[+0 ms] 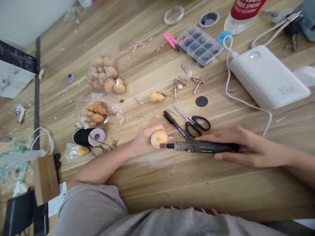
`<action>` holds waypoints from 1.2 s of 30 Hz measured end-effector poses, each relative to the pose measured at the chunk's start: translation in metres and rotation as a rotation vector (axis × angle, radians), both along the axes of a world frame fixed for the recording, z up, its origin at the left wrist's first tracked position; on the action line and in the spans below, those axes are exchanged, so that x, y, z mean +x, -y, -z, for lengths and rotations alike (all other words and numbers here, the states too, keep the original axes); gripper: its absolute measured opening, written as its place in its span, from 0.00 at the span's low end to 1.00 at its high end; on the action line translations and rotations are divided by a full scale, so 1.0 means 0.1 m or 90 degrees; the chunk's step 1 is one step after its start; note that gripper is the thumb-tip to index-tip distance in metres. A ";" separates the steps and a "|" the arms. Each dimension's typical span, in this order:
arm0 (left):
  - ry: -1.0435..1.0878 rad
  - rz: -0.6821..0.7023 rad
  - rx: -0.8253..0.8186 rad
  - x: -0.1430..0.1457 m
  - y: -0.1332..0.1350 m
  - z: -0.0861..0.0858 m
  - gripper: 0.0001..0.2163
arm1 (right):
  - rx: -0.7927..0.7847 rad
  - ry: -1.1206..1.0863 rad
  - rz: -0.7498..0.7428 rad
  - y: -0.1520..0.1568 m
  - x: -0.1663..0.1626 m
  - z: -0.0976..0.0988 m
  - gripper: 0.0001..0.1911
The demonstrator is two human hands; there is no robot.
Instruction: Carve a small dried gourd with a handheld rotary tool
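Observation:
A small pale gourd (pixel 157 139) is held in my left hand (pixel 144 139), its round end turned toward the right. My right hand (pixel 251 149) is closed around a black rotary tool (pixel 201 147), which lies level and points left. The reddish-brown grinding bit (pixel 163 145) at its tip overlaps the gourd's lower edge in view; whether it touches I cannot tell. Just above the tool lie a black marker (pixel 176 125) and black-handled scissors (pixel 194 121). Another small gourd (pixel 156 97) rests farther off, beside several loose grinding bits (pixel 180 86).
Bags of gourds (pixel 105 75) (pixel 94 113) and a black thread spool (pixel 88 137) stand at left. A divided plastic box (pixel 199 46), a bottle (pixel 242 16) and a white power bank (pixel 270 77) with its cable (pixel 248 101) lie at the upper right. A cardboard box (pixel 45 178) is lower left.

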State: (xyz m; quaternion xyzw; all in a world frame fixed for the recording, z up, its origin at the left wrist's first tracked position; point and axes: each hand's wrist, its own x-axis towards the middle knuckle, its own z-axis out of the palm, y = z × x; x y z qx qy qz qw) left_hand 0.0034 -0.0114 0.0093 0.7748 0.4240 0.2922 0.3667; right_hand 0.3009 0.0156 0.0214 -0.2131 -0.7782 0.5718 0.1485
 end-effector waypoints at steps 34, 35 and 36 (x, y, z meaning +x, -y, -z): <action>0.001 0.056 0.006 -0.02 -0.01 -0.03 0.07 | -0.016 0.044 0.040 0.00 -0.01 -0.01 0.27; 0.004 0.055 0.006 -0.01 -0.01 -0.03 0.07 | -0.014 0.038 0.038 0.00 -0.01 -0.01 0.27; 0.006 0.051 0.002 -0.01 -0.01 -0.03 0.08 | -0.013 0.030 0.030 0.00 -0.01 -0.01 0.27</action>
